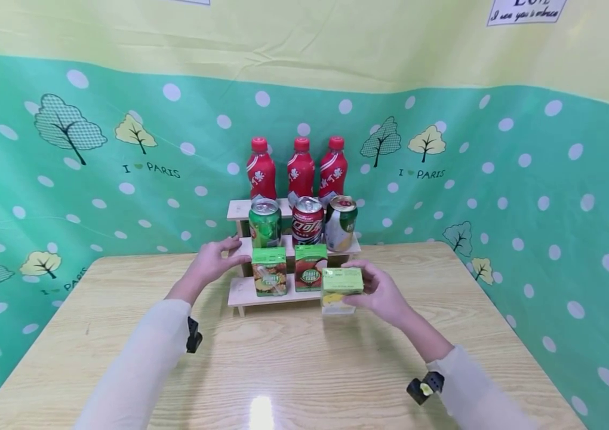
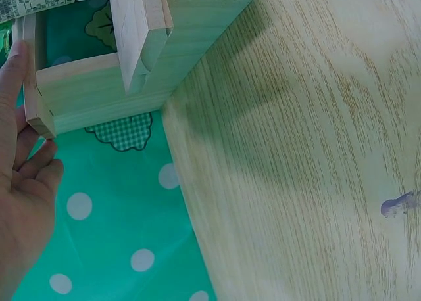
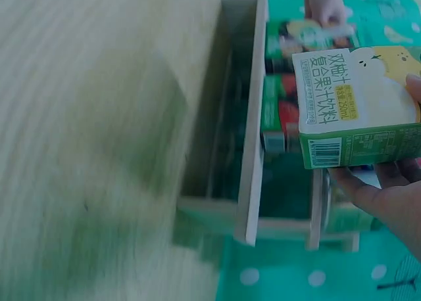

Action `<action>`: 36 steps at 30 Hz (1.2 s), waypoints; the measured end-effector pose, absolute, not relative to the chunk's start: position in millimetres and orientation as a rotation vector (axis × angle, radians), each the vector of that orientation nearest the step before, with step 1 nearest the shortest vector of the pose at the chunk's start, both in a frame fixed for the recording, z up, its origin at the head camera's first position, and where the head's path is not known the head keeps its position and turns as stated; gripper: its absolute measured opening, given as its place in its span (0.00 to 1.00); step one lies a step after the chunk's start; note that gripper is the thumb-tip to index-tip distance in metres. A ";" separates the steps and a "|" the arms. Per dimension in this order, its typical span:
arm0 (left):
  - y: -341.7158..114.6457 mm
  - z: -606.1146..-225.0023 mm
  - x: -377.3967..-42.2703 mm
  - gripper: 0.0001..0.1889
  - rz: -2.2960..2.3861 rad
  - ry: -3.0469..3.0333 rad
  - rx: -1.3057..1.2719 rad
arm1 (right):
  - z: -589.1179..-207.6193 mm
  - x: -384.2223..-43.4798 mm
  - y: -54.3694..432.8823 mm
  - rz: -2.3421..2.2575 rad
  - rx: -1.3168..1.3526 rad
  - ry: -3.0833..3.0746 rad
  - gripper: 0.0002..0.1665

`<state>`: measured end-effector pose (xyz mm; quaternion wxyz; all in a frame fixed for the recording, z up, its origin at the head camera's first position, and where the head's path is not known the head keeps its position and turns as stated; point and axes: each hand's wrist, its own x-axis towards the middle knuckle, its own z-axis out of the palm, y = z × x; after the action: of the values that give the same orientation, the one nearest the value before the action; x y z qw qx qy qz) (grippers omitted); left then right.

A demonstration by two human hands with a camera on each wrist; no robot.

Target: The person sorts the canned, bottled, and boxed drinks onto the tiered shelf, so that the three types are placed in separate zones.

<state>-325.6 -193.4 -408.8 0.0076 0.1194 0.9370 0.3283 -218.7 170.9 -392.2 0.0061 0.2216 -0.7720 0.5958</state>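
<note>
A wooden three-tier rack [image 1: 241, 291] stands on the table. My left hand [image 1: 209, 266] grips the left end of its middle board [image 2: 39, 114], thumb above and fingers curled beneath in the left wrist view. In my right hand [image 1: 385, 297] is a yellow-green juice carton [image 1: 342, 283], pinched between thumb and fingers. This carton [image 3: 358, 107] is held upright at the right front of the bottom tier, apart from the board in the right wrist view. A pineapple-picture juice carton [image 1: 270, 276] and a red-picture juice carton [image 1: 311, 272] stand on the bottom tier.
The middle tier carries a green can [image 1: 265, 226], a dark red can [image 1: 307, 224] and a white-and-green can [image 1: 341, 227]. Red-capped bottles [image 1: 301, 170] line the top tier. A green dotted cloth [image 1: 202, 149] hangs behind the wooden table [image 1: 294, 364].
</note>
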 end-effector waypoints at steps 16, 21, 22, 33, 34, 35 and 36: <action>-192.9 -409.6 -326.2 0.44 1.052 2.922 0.364 | -401.1 -263.3 196.2 1.769 0.436 -2.457 0.36; -192.9 -409.5 -325.5 0.44 1.049 2.921 0.355 | -404.3 -276.2 193.0 1.794 0.376 -2.473 0.36; -192.6 -409.7 -325.7 0.44 1.047 2.919 0.353 | -405.0 -278.7 193.0 1.804 0.366 -2.479 0.36; -193.0 -410.5 -326.8 0.44 1.031 2.928 0.354 | -414.7 -298.4 196.4 2.075 0.416 -2.430 0.40; -193.2 -410.7 -326.8 0.45 1.031 2.927 0.353 | -415.4 -299.0 195.9 2.096 0.419 -2.428 0.41; -193.3 -410.9 -326.8 0.45 1.030 2.927 0.352 | -415.5 -299.1 195.2 2.118 0.409 -2.427 0.41; -193.4 -411.3 -326.8 0.45 1.029 2.926 0.354 | -415.8 -299.1 194.3 2.144 0.400 -2.421 0.42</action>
<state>-326.8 -193.4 -411.3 0.0098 0.1133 0.9372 0.3297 -299.1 194.3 -415.8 -0.0584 0.1224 -0.7418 0.6568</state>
